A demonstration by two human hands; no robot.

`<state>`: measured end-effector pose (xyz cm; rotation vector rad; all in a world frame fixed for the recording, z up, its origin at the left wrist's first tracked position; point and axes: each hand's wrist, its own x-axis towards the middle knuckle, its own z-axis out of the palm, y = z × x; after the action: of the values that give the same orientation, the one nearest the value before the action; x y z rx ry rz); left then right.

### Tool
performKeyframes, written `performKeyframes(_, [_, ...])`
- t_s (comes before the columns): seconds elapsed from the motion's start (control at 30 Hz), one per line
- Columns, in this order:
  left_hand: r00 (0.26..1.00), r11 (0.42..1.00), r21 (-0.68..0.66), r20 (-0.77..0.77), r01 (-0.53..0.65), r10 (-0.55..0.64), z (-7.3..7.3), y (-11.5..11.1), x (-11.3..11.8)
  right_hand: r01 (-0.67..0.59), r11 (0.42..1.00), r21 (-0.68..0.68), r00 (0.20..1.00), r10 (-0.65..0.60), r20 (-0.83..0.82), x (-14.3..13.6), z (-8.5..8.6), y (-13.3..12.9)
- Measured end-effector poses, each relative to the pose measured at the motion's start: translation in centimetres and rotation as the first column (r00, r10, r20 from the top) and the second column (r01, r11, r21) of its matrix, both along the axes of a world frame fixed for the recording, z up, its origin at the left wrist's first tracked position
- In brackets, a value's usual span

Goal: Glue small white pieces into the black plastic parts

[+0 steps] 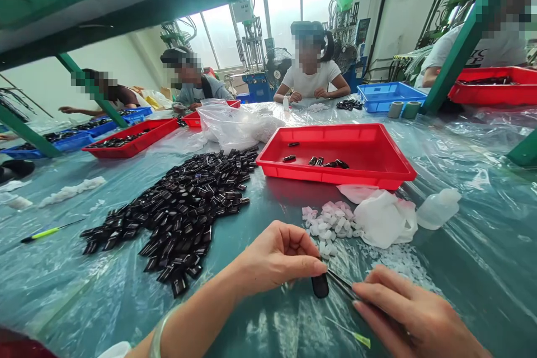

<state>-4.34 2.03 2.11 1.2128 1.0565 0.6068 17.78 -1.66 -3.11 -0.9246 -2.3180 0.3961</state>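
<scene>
Between thumb and fingers, my left hand (287,254) grips a small black plastic part (320,286) with a rounded lower end. My right hand (409,310) is closed on a pair of metal tweezers (342,282), whose tips meet the upper edge of that part; whether they pinch anything tiny there I cannot tell. Just beyond my hands lie small translucent white pieces (331,221) in a heap. Tinier clear bits (405,265) are scattered to their right. A large pile of similar black parts (184,207) spreads to the left of my left hand.
A red tray (335,173) with a few black parts stands ahead. Right of it are a crumpled white bag (384,218) and a translucent bottle (438,208). A needle with a yellow-green hub (361,339) lies near my right hand. Green shelf posts (457,67) frame the table; several people sit beyond.
</scene>
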Motion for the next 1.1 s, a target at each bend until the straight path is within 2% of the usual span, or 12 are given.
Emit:
performKeyframes(0.1, [0.999,0.996,0.081,-0.043,-0.03,0.033,0.3,-0.8,1.0,0.114,0.992,0.056,0.987,-0.107,-0.117,0.4,1.2,1.2])
performKeyframes(0.23, [0.984,0.945,0.323,-0.18,0.051,0.009,0.5,-1.9,1.9,0.206,0.975,0.088,0.974,-0.195,-0.112,0.6,1.4,2.3])
performKeyframes(0.37, [0.97,0.837,0.533,-0.241,0.126,0.007,-0.1,-2.4,2.3,0.185,0.98,0.074,0.979,-0.177,-0.102,0.5,1.1,2.7])
performKeyframes(0.47, [0.959,0.79,0.581,-0.283,0.195,-0.029,-0.6,-2.5,2.5,0.146,0.988,0.043,0.985,-0.141,-0.102,0.3,0.8,2.7])
performKeyframes(0.57, [0.931,0.79,0.555,-0.361,0.26,-0.052,-1.1,-2.6,2.6,0.181,0.982,0.06,0.977,-0.173,-0.124,0.4,1.0,2.8])
performKeyframes(0.63, [0.904,0.805,0.527,-0.427,0.272,-0.026,-1.5,-2.8,2.6,0.31,0.944,0.117,0.942,-0.288,-0.173,0.8,1.4,3.1])
performKeyframes(0.7, [0.875,0.828,0.501,-0.484,0.252,0.026,-1.9,-3.0,2.6,0.516,0.842,0.16,0.843,-0.464,-0.272,1.5,2.2,3.5])
performKeyframes(0.77, [0.862,0.858,0.469,-0.503,0.208,0.066,-2.3,-3.2,2.6,0.698,0.702,0.143,0.691,-0.608,-0.392,2.5,2.9,4.3])
performKeyframes(0.8, [0.864,0.875,0.446,-0.499,0.189,0.067,-2.4,-3.2,2.7,0.756,0.644,0.114,0.621,-0.652,-0.434,3.1,3.1,4.9])
performKeyframes(0.87, [0.882,0.91,0.38,-0.47,0.164,0.038,-2.5,-3.1,2.8,0.815,0.578,0.044,0.533,-0.717,-0.449,4.6,2.9,6.2])
performKeyframes(1.0, [0.921,0.956,0.265,-0.39,0.126,-0.014,-2.8,-2.8,3.1,0.829,0.555,-0.076,0.499,-0.793,-0.349,7.2,0.3,9.3])
performKeyframes(1.1, [0.948,0.974,0.208,-0.317,0.085,-0.015,-3.3,-2.7,3.2,0.773,0.619,-0.14,0.579,-0.777,-0.246,8.3,-1.9,10.7])
